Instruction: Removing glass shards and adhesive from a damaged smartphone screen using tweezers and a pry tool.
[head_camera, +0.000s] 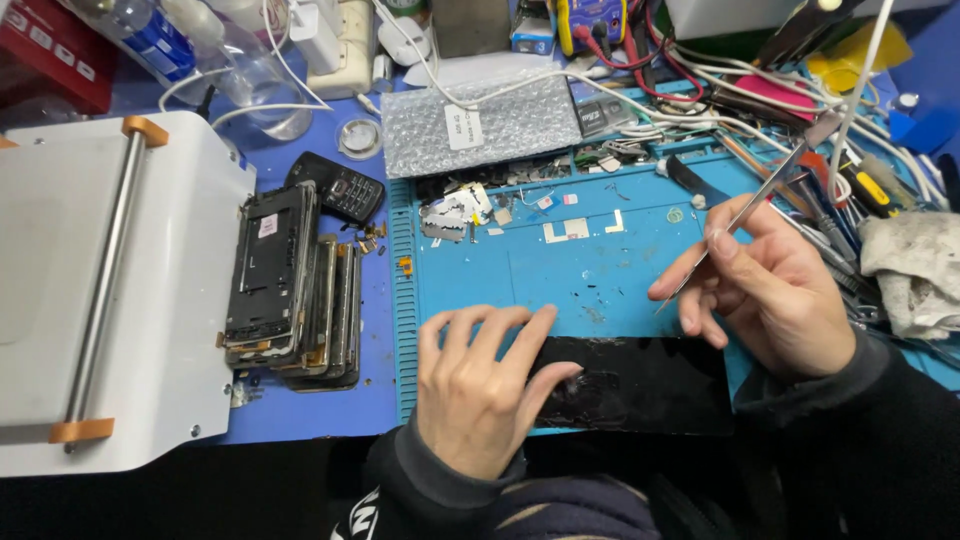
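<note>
A black phone screen panel lies flat at the near edge of a blue work mat. My left hand rests on the panel's left end, fingers spread, pressing it down. My right hand hovers just above and right of the panel and pinches a thin metal blade tool between thumb and fingers. The blade's tip points down-left toward the mat, a little above the panel's top edge.
A stack of stripped phone frames and a dark keypad phone lie left of the mat. A white machine with a metal bar fills the far left. Bubble wrap, cables, screwdrivers and a grey rag crowd the back and right.
</note>
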